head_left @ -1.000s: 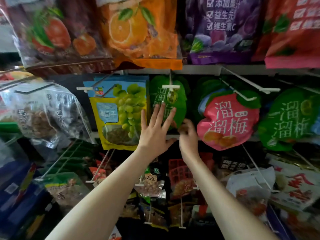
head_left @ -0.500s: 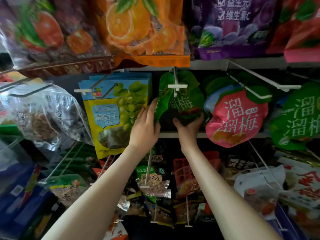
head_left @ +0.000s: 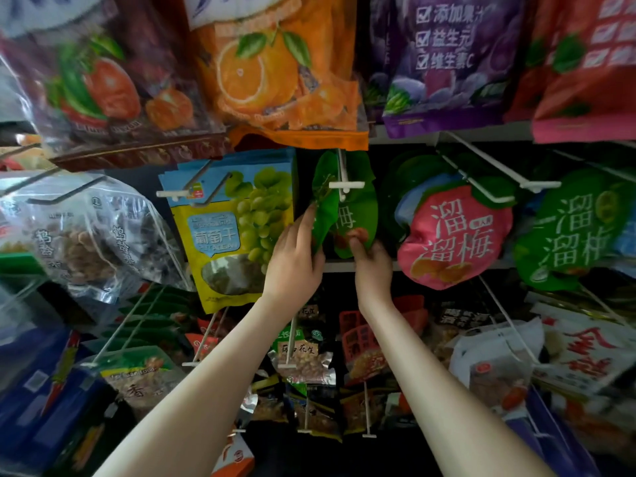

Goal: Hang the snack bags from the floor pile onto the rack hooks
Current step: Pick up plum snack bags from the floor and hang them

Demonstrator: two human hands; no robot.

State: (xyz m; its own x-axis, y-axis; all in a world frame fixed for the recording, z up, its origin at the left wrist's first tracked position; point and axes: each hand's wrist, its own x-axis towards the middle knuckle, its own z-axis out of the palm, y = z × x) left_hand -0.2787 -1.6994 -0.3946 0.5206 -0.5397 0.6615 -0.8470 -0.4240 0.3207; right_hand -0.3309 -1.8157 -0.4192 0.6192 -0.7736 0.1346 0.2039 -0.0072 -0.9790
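A glossy green plastic snack bag (head_left: 358, 215) hangs at a white wire rack hook (head_left: 346, 184). Its top sits behind the hook's crossbar tip and its body hangs straight below. Whether the wire passes through the bag's hole cannot be told.

Below and left of the hook, the left hand (head_left: 292, 259) holds the bag's left edge. Its fingers (head_left: 306, 223) lie pressed together along the edge, pointing up, and the thumb closes under the flap, which curls forward. Directly below the hook, the right hand (head_left: 373, 270) pinches the bag's bottom edge. Its thumb (head_left: 356, 244) presses on the printed front and the other fingers are hidden behind the bag.

Left of the hook, just beside the left hand, hangs a yellow and blue pouch printed with green grapes (head_left: 234, 235). Right of the hook hangs a pink rounded bag with white characters (head_left: 454, 235). Above the hook an orange bag showing a sliced orange (head_left: 285, 74) hangs from the upper row. Well below the hook, between the forearms, hangs a small packet of peanuts with a green header (head_left: 303, 352).
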